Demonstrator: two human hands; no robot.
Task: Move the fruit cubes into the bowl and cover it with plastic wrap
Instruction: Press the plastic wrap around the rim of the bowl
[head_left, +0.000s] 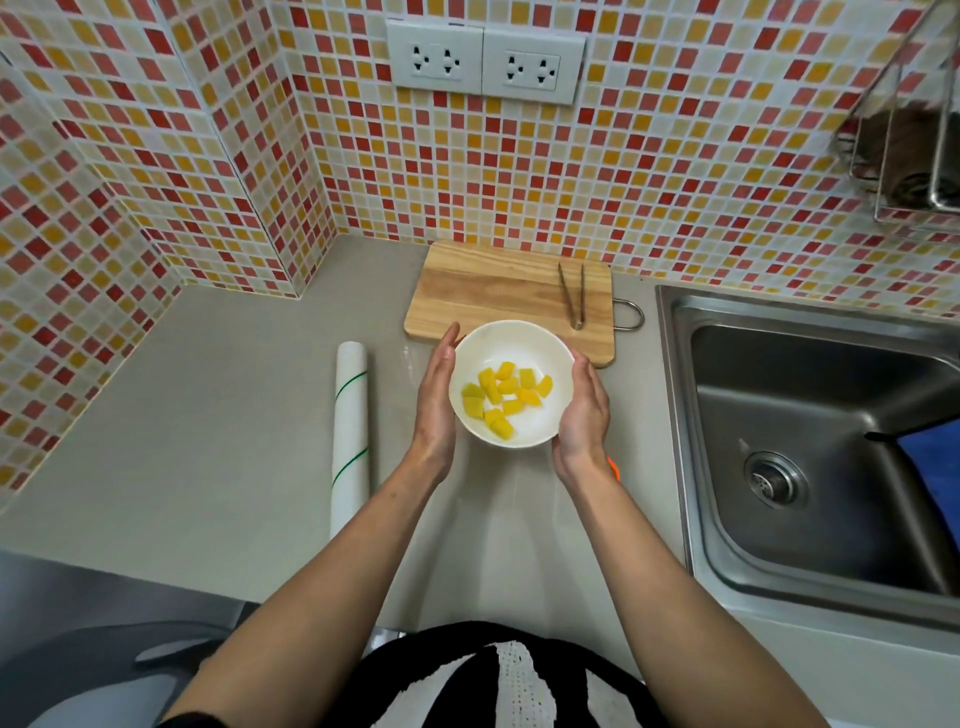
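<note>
Beside the steel sink (810, 441), on the grey surface (218, 415), the wooden cutting board (493, 291) lies behind the white bowl (519, 343). The plastic wrap roll (350, 441) lies left of the bowl. Left hand (436, 400) and right hand (584, 410) cup the bowl's sides. Yellow fruit cubes (504, 397) sit inside. Tongs (571, 296) rest on the board.

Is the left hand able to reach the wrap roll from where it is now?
Probably yes. The roll lies on the counter just left of the left hand, with nothing between them, but that hand now cups the bowl and must let go first.
</note>
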